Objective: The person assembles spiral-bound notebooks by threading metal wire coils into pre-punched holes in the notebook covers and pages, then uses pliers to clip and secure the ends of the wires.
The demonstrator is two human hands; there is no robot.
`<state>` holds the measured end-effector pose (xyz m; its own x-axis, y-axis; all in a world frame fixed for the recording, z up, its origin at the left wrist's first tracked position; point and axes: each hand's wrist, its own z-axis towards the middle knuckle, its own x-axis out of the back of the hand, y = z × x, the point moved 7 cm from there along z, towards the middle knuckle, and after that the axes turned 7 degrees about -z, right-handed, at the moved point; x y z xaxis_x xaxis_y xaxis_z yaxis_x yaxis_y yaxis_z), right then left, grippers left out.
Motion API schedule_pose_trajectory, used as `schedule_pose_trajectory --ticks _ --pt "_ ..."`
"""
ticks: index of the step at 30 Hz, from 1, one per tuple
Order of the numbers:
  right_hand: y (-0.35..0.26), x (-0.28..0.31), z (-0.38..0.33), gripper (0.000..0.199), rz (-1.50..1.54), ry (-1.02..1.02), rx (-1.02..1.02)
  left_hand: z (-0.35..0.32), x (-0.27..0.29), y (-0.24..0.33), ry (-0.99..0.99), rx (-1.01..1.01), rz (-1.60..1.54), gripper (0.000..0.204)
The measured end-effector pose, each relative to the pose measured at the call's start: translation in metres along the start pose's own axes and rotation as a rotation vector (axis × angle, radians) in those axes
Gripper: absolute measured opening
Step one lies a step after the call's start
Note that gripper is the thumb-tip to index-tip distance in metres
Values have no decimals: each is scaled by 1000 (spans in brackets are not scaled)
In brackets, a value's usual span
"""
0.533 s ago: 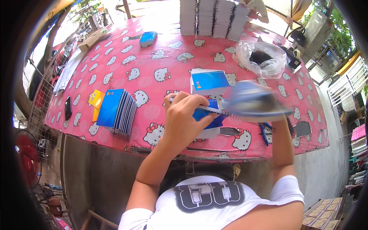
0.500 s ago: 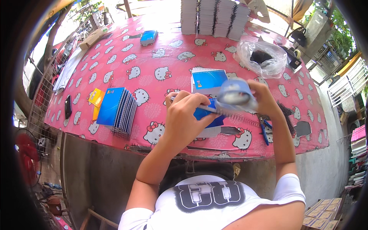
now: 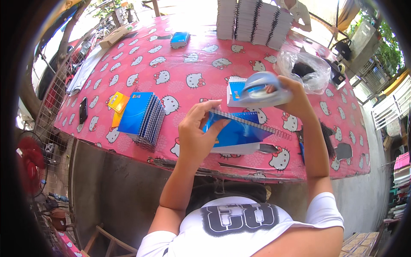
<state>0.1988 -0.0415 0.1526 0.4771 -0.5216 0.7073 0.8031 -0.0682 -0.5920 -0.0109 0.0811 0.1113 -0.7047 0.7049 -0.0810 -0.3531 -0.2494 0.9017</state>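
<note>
My left hand [image 3: 198,128] pinches a blue spiral notebook [image 3: 239,136] at the left end of its bound edge, holding it tilted over the near side of the table. A wire-like coil [image 3: 280,133] runs along that edge and sticks out past its right end. Beneath lie a darker blue cover [image 3: 252,116] and white pages [image 3: 235,148]. Raised on the right, my right hand [image 3: 294,95] grips a pale blue, iron-shaped tool [image 3: 262,85] with a loop handle, smeared by motion. It hovers in front of a blue-covered stack of pages [image 3: 234,91], apart from the coil.
Finished-looking blue notebooks [image 3: 136,112] are stacked at left beside yellow booklets [image 3: 117,103] and a phone [image 3: 83,110]. Blue-handled pliers [image 3: 301,150] and dark coils [image 3: 326,136] lie by my right forearm. A plastic bag [image 3: 314,79] and tall paper stacks [image 3: 252,23] stand farther back, near another person [image 3: 299,13].
My right hand has drawn the tool up and away from the coil. The notebook in my left hand now shows more of its blue cover. The whole view has shifted slightly.
</note>
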Motion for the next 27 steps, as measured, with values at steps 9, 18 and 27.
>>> schedule_pose_trajectory --ticks 9,18,27 --pt "28 12 -13 33 -24 263 -161 -3 18 -25 37 106 -388 26" --pt "121 9 -144 56 -709 150 -427 6 6 43 -60 -404 -37 22" --pt "104 -1 -245 44 -733 144 -659 -51 -31 15 -140 -295 223 22"
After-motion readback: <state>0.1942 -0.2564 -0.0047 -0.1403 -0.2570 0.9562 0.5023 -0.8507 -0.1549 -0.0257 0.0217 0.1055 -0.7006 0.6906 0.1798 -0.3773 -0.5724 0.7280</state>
